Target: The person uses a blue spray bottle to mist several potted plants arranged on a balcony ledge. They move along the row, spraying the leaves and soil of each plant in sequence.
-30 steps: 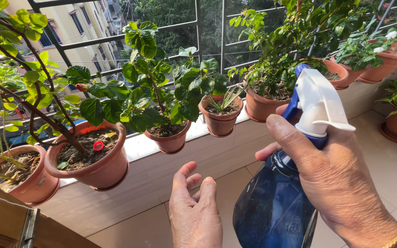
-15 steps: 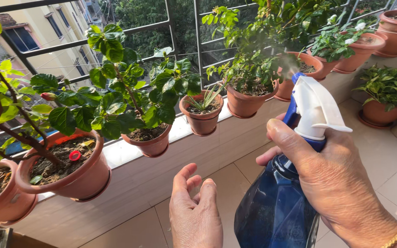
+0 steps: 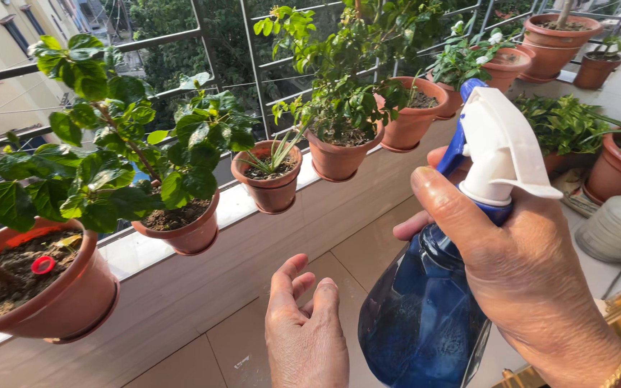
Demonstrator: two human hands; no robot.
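My right hand [image 3: 522,273] grips a blue spray bottle [image 3: 425,316] by its neck, with a finger on the blue trigger under the white nozzle head [image 3: 501,144]. The nozzle points toward the row of terracotta pots on the ledge. My left hand [image 3: 307,334] hovers low beside the bottle, fingers loosely apart, holding nothing. Nearest ahead are a small pot with a spiky plant [image 3: 271,183] and a pot with a bushy green plant [image 3: 339,147].
More terracotta pots line the ledge [image 3: 145,251]: a large one with a red cap on the soil [image 3: 44,287], a leafy one [image 3: 181,223], and several to the right [image 3: 415,111]. A metal railing [image 3: 253,65] stands behind. Pots and a white container [image 3: 616,226] sit on the floor at right.
The view has swung to the right along the ledge, so the pots slide left in the picture. The spray bottle and both hands keep their pose.
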